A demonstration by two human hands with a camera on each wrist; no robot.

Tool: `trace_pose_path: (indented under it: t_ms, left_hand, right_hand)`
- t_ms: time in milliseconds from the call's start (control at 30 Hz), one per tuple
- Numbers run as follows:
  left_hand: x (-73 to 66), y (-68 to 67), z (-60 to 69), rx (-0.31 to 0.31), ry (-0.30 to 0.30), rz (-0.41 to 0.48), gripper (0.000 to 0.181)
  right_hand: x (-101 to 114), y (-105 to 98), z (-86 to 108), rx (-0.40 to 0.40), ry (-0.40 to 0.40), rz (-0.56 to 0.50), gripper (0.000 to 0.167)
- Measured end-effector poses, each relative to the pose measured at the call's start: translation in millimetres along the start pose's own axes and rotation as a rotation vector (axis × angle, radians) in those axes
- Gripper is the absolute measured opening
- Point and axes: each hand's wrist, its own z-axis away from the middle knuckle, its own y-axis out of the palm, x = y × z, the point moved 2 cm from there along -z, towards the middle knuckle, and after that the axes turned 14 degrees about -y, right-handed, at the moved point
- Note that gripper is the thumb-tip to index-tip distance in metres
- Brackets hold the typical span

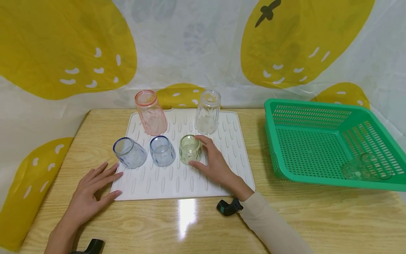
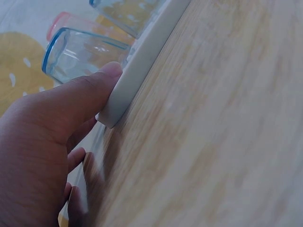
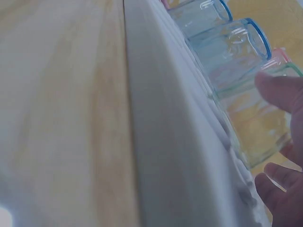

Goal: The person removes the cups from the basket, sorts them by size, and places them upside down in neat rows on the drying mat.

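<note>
My right hand (image 1: 217,164) holds a small green glass (image 1: 190,150) between thumb and fingers, and the glass stands on the white drying mat (image 1: 177,188). To its left stand two small blue-rimmed glasses, a middle one (image 1: 162,151) and a left one (image 1: 130,152). Behind them are a tall pink glass (image 1: 151,113) and a tall clear glass (image 1: 207,112). At the mat's left front corner rests my left hand (image 1: 92,194), fingers spread. In the left wrist view its thumb (image 2: 111,71) touches the mat's edge, near a blue-rimmed glass (image 2: 80,54).
On the right of the wooden table (image 1: 222,233) is a green plastic basket (image 1: 276,151), with clear glassware (image 1: 364,167) lying inside at its front right. A white cloth with yellow shapes (image 1: 190,53) hangs behind the table.
</note>
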Motion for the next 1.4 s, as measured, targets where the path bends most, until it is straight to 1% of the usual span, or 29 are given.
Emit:
trace_pose_path:
  t_ms: [100, 233, 400, 567, 800, 1000, 1033, 1067, 1167, 1233, 1267, 1300, 1400]
  left_hand:
    - [0.9, -0.9, 1.4, 0.002, -0.004, -0.006, 0.058]
    - [1.3, -1.3, 3.3, -0.003, -0.007, -0.006, 0.057]
    - [-0.1, -1.2, 1.5, -0.008, 0.001, -0.004, 0.057]
    - [-0.1, -0.1, 2.4, -0.007, -0.003, -0.009, 0.056]
    - [-0.9, -0.1, 0.0, -0.029, 0.027, -0.003, 0.058]
    - [-0.6, -0.5, 1.7, -0.018, 0.007, -0.006, 0.057]
    - [-0.5, -0.6, 2.0, -0.013, 0.0, -0.01, 0.057]
    - [-0.5, -0.6, 2.0, -0.012, -0.001, -0.008, 0.056]
    - [0.2, 0.0, 1.5, -0.009, 0.001, -0.005, 0.056]
    - [0.4, -0.1, 1.3, -0.007, -0.003, -0.004, 0.057]
    - [0.1, 0.0, 1.1, -0.011, 0.002, -0.001, 0.057]
    - [-0.2, 0.1, 1.2, -0.013, 0.003, -0.003, 0.057]
    - [-2.4, -0.5, 1.4, -0.022, 0.012, -0.004, 0.058]
  right_hand:
    - [5.0, -4.6, -2.9, -0.01, -0.016, 0.017, 0.08]
    - [16.3, -15.3, -8.4, -0.029, -0.019, 0.021, 0.074]
    - [35.8, -35.6, -13.0, -0.039, -0.041, 0.041, 0.069]
    - [55.0, -59.1, -9.7, -0.046, -0.072, 0.081, 0.066]
    - [74.5, -96.4, 2.1, -0.067, -0.132, 0.203, 0.068]
    - [80.4, -125.8, 13.2, -0.08, -0.155, 0.303, 0.07]
    - [80.3, -130.7, 15.6, -0.08, -0.157, 0.312, 0.069]
    - [79.7, -135.2, 18.1, -0.087, -0.166, 0.316, 0.064]
    - [77.8, -149.6, 26.7, -0.085, -0.158, 0.359, 0.065]
    - [76.5, -158.8, 32.6, -0.093, -0.155, 0.369, 0.066]
    - [76.4, -163.3, 35.1, -0.098, -0.149, 0.387, 0.067]
    - [76.8, -168.4, 38.1, -0.092, -0.134, 0.411, 0.073]
    - [76.9, -182.7, 45.6, -0.095, -0.115, 0.474, 0.072]
